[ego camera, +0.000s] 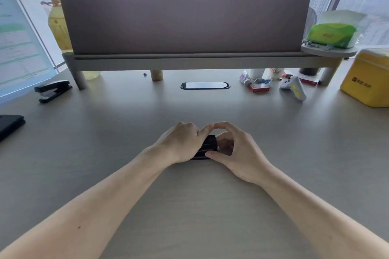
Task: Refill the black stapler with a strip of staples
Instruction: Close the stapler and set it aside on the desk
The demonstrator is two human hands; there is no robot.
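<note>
A black stapler (pixel 208 146) lies on the desk in the middle of the head view, mostly covered by both hands. My left hand (pixel 181 143) wraps over its left part from above. My right hand (pixel 235 150) curls around its right end, thumb against the near side and index finger arched over the top, touching the left index finger. No strip of staples shows in either hand. A second black stapler (pixel 53 90) rests far left near the shelf leg. Small red staple boxes (pixel 259 87) lie at the back right.
A raised shelf with a brown panel (pixel 185 23) spans the back of the desk. A yellow box (pixel 367 82) stands far right, a white-and-yellow gadget (pixel 294 89) beside the red boxes, a black object (pixel 9 125) at the left edge, an oval cable port (pixel 205 85) mid-desk.
</note>
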